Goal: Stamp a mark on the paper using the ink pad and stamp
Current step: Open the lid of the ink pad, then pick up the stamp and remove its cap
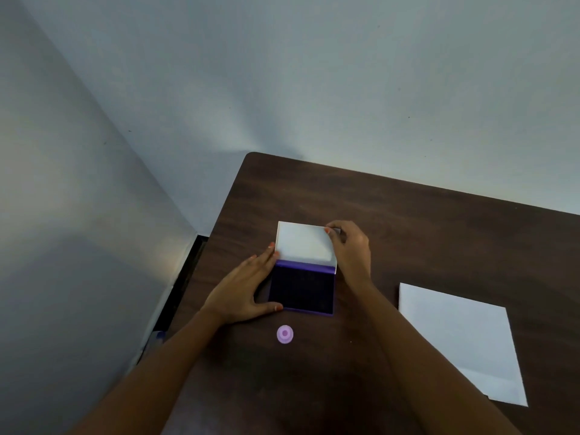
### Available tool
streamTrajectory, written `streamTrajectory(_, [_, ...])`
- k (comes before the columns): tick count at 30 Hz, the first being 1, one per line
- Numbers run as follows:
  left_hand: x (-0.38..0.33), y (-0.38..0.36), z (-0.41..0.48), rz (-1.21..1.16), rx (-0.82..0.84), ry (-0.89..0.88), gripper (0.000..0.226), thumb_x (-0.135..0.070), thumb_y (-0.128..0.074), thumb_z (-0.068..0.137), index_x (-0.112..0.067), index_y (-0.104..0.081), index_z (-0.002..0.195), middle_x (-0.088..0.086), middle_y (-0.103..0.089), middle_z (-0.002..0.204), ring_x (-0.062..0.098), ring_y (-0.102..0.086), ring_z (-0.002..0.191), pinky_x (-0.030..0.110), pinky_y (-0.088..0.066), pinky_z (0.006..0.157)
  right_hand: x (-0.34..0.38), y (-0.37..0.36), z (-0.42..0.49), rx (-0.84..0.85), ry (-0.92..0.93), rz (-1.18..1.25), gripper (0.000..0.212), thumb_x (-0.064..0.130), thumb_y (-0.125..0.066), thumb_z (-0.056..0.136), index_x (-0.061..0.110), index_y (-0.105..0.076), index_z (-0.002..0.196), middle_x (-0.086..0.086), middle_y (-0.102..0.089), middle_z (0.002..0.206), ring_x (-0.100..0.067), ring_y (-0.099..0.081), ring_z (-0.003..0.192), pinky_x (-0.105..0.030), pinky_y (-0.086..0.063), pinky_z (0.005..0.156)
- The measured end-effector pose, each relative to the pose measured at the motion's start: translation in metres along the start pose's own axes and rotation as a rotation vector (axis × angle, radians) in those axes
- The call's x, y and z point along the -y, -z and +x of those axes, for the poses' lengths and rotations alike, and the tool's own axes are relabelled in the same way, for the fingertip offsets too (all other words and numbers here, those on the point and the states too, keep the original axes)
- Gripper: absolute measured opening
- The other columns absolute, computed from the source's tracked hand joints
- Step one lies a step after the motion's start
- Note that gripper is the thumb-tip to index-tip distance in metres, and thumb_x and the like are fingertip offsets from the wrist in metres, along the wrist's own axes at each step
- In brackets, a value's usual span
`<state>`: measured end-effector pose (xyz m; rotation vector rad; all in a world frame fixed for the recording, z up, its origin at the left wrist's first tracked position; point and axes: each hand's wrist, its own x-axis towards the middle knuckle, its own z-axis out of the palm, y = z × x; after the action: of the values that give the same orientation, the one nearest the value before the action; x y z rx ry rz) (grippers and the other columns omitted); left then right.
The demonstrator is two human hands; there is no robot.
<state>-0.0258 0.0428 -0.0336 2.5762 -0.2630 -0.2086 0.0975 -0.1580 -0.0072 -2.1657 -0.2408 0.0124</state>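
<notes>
A purple ink pad lies open on the dark wooden table, its dark inked face showing. Its white-lined lid stands tilted back behind it. My right hand pinches the lid's far right corner. My left hand rests against the pad's left side, thumb at the front corner and fingertips at the hinge. A small round pink stamp stands on the table just in front of the pad, untouched. A white sheet of paper lies flat to the right.
The table's left edge runs close to a grey wall, with a dark gap between them. Another wall stands behind the table's far edge. Bare wood separates the pad from the paper.
</notes>
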Motion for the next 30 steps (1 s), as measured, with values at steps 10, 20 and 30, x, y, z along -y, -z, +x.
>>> streamTrajectory(10, [0.000,0.000,0.001,0.062,0.003,-0.051,0.087,-0.069,-0.041,0.077,-0.033,0.010,0.137,-0.012,0.002,0.148,0.000,-0.001,0.135,0.026,-0.001,0.111,-0.012,-0.001,0.005,0.021,0.055,-0.242,0.009,0.008,-0.062,0.082,0.004,-0.065,0.090,-0.016,-0.062,0.102,-0.025,-0.053,0.095,-0.033,-0.039,0.085])
streamTrajectory(20, [-0.012,0.003,-0.007,-0.069,-0.184,0.087,0.058,-0.033,-0.048,0.091,-0.021,-0.021,0.141,0.004,-0.029,0.149,0.014,-0.029,0.134,0.029,-0.024,0.106,0.021,-0.003,-0.081,0.240,0.257,-0.179,0.012,0.010,-0.059,0.085,0.008,-0.063,0.096,-0.013,-0.066,0.102,-0.019,-0.056,0.096,-0.019,-0.037,0.083])
streamTrajectory(30, [-0.065,-0.016,-0.054,-0.342,-0.546,0.412,0.027,-0.006,-0.050,0.089,-0.010,-0.054,0.116,0.013,-0.059,0.120,0.017,-0.054,0.108,0.028,-0.039,0.094,0.027,-0.012,-0.148,0.484,0.221,-0.229,0.026,0.020,-0.060,0.084,0.010,-0.056,0.108,-0.009,-0.057,0.118,-0.018,-0.051,0.106,-0.023,-0.037,0.088])
